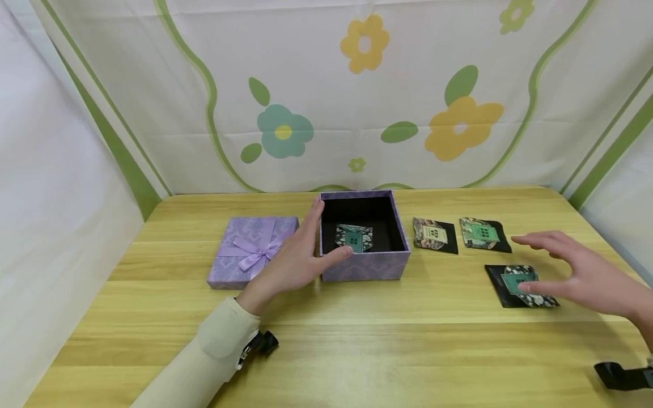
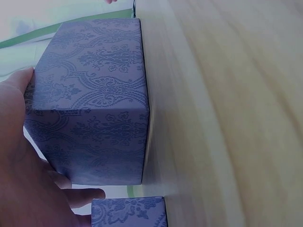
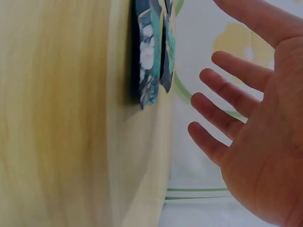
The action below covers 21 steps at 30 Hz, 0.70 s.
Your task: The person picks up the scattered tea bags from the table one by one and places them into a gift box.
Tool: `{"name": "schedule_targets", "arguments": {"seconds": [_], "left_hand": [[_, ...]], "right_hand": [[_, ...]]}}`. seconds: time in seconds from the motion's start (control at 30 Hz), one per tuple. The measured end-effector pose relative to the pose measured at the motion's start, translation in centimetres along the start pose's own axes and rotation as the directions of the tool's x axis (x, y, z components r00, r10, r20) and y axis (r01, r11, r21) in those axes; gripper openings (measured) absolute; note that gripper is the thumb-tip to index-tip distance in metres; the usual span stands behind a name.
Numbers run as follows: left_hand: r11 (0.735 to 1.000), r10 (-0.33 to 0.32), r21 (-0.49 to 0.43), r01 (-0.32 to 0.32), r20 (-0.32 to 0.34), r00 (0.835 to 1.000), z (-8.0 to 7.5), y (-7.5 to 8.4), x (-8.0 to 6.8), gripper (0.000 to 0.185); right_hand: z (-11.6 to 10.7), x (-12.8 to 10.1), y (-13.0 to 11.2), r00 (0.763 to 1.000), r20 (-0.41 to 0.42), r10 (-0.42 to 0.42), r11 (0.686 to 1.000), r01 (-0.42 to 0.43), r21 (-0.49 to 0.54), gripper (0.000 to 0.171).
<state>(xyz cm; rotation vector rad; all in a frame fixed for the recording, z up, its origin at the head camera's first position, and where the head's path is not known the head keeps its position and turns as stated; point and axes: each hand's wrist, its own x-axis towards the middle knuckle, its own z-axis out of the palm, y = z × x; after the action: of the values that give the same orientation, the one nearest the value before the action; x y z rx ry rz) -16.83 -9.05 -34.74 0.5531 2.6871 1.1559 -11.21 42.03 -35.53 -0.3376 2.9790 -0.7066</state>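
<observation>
A purple patterned gift box [image 1: 364,267] stands uncovered, its dark inside facing up, with one flat printed packet [image 1: 354,238] in it. My left hand [image 1: 293,249] rests against the box's left wall, fingers extended along it and thumb over the front rim. In the left wrist view the palm lies alongside the box [image 2: 94,85]. My right hand [image 1: 586,277] hovers with spread fingers over a black packet with a green label [image 1: 512,286], holding nothing. Its thumb overlaps that packet in the head view. The right wrist view shows the fingers [image 3: 232,94] apart from the packets [image 3: 149,56].
The purple lid [image 1: 224,266] with a ribbon bow lies left of the box, under the left forearm's reach. Right of the box lie a packet with a cream label [image 1: 433,235] and one with a green label [image 1: 484,234]. A flowered cloth [image 1: 326,85] hangs behind the wooden table [image 1: 357,351].
</observation>
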Motion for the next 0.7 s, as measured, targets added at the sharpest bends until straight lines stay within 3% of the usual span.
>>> {"name": "schedule_targets", "arguments": {"seconds": [0.3,0.7], "left_hand": [[1.0,0.001,0.007,-0.001,0.0,1.0,0.0,0.1,0.0,0.109],[1.0,-0.002,0.003,0.002,0.002,1.0,0.0,0.1,0.0,0.109]], "right_hand": [[1.1,-0.1,1.2,0.997,0.076,0.009,1.0,-0.008,-0.005,0.095],[2.0,-0.6,1.8,0.995,0.084,-0.047,0.997,0.052,-0.055,0.097]]}}
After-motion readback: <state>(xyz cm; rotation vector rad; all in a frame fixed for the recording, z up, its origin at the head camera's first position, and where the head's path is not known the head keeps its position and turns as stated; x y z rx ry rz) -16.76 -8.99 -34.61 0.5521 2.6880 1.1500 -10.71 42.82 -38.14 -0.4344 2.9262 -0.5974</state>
